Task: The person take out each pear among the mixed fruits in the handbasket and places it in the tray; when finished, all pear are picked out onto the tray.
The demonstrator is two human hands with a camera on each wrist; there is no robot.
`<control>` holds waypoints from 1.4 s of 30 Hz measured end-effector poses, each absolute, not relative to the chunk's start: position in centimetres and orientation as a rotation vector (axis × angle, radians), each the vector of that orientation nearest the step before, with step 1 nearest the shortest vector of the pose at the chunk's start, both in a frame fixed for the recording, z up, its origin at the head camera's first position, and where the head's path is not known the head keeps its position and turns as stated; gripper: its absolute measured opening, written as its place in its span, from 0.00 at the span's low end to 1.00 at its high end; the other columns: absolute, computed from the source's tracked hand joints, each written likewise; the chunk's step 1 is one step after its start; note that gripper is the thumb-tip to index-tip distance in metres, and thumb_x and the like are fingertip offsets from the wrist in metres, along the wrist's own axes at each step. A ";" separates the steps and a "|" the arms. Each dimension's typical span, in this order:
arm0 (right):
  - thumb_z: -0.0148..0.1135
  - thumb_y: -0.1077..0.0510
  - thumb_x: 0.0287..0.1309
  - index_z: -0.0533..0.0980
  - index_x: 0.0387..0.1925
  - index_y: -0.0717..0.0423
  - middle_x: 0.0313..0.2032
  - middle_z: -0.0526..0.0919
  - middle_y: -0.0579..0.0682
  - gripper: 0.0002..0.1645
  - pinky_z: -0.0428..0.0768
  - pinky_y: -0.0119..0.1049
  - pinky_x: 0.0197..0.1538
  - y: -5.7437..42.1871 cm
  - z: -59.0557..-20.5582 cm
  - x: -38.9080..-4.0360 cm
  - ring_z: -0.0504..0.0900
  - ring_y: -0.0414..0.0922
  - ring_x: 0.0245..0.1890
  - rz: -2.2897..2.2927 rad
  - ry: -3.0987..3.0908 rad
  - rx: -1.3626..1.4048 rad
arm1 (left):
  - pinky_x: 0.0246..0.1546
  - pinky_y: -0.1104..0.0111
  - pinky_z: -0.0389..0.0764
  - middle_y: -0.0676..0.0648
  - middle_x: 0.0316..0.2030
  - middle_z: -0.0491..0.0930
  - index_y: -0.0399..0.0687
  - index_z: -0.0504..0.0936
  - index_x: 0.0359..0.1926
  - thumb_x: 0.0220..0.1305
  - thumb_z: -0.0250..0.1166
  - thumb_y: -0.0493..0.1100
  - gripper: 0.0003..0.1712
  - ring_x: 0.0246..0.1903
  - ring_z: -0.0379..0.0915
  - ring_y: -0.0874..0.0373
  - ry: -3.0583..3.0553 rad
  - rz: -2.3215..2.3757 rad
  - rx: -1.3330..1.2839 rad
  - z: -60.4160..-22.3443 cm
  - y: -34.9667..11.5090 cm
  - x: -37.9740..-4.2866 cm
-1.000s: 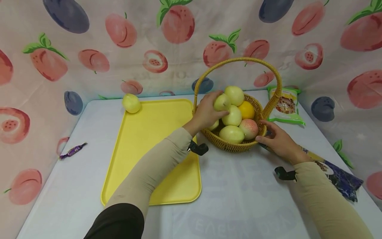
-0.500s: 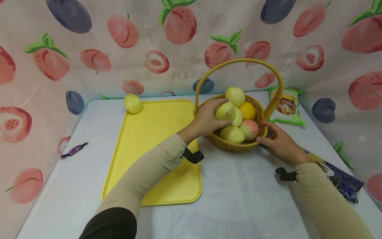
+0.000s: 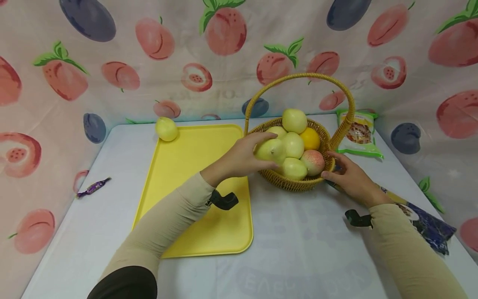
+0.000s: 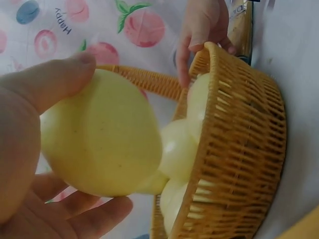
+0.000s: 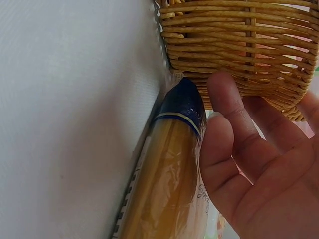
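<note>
My left hand (image 3: 244, 155) holds a pale yellow-green pear (image 4: 104, 134) at the left side of a woven basket (image 3: 295, 185). The thumb lies over one side of the pear and the fingers are under the other. More pale fruits (image 3: 292, 145), a yellow-orange fruit (image 3: 310, 138) and a pink-speckled peach (image 3: 313, 162) fill the basket. At the basket's right rim, my right hand (image 3: 351, 176) grips near the base of the arched handle. The right wrist view shows its fingertips against the wicker (image 5: 234, 55); part of its hold is hidden.
A yellow tray (image 3: 203, 143) lies left of the basket, with another pale fruit (image 3: 166, 129) on its far left corner. A purple-wrapped candy (image 3: 93, 187) is farther left. A green snack bag (image 3: 359, 133) and a long blue-and-yellow packet (image 3: 425, 222) lie at the right.
My left hand has drawn the pear away from the pile, leftward and toward me, to the basket's left rim. My right hand has stayed at the basket's right rim.
</note>
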State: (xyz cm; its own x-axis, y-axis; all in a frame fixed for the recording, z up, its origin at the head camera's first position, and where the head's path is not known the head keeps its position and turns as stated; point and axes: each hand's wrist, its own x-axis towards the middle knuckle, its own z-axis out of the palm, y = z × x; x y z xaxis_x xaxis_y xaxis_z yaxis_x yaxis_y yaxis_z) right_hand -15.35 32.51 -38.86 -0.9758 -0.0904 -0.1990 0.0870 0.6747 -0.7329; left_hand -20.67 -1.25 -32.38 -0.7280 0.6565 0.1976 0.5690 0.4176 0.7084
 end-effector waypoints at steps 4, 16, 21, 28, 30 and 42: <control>0.62 0.34 0.64 0.48 0.80 0.51 0.72 0.54 0.70 0.55 0.69 0.58 0.56 32.5 -38.9 -15.4 0.64 0.64 0.59 -1.173 2.678 -0.001 | 0.60 0.66 0.69 0.49 0.66 0.71 0.47 0.71 0.71 0.56 0.77 0.54 0.44 0.64 0.65 0.57 2.538 1.208 1.121 -32.4 -2.5 -20.5; 0.61 0.32 0.63 0.47 0.80 0.51 0.72 0.53 0.70 0.57 0.68 0.61 0.58 32.8 -39.2 -15.3 0.63 0.64 0.60 -1.169 2.665 0.018 | 0.53 0.59 0.77 0.48 0.66 0.71 0.50 0.72 0.70 0.58 0.76 0.52 0.41 0.61 0.68 0.54 2.592 1.221 1.001 -32.9 -6.3 -20.8; 0.62 0.32 0.63 0.46 0.80 0.50 0.73 0.52 0.70 0.57 0.65 0.65 0.60 32.8 -39.1 -15.4 0.61 0.66 0.63 -1.164 2.661 0.025 | 0.53 0.57 0.77 0.47 0.68 0.69 0.50 0.71 0.71 0.58 0.76 0.53 0.41 0.61 0.69 0.52 2.637 1.235 0.910 -33.1 -8.1 -21.4; 0.62 0.32 0.62 0.46 0.80 0.50 0.73 0.51 0.70 0.58 0.65 0.66 0.61 32.8 -39.1 -15.6 0.61 0.67 0.63 -1.167 2.660 0.026 | 0.54 0.55 0.76 0.47 0.68 0.69 0.52 0.70 0.71 0.59 0.75 0.53 0.41 0.56 0.73 0.51 2.697 1.251 0.797 -33.5 -10.4 -22.3; 0.62 0.31 0.62 0.46 0.80 0.50 0.73 0.51 0.71 0.58 0.65 0.66 0.61 32.8 -39.1 -15.6 0.61 0.67 0.63 -1.164 2.659 0.028 | 0.55 0.53 0.76 0.46 0.69 0.68 0.52 0.70 0.71 0.60 0.74 0.53 0.41 0.59 0.71 0.48 2.725 1.245 0.763 -33.6 -11.0 -22.7; 0.62 0.32 0.63 0.46 0.80 0.51 0.73 0.52 0.71 0.57 0.63 0.67 0.62 32.7 -39.1 -15.6 0.60 0.68 0.65 -1.151 2.669 0.010 | 0.51 0.51 0.76 0.42 0.70 0.66 0.50 0.68 0.73 0.61 0.74 0.50 0.42 0.58 0.70 0.44 2.832 1.386 0.485 -35.4 -13.1 -24.7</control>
State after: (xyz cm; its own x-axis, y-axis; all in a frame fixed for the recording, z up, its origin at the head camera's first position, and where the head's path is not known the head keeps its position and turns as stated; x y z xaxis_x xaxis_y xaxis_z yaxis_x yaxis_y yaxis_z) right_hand -15.58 32.67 -39.11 -0.9724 -0.0864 -0.2168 0.0984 0.6908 -0.7164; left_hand -24.69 -13.11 -35.38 -0.9526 0.2486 0.1755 0.2911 0.5765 0.7634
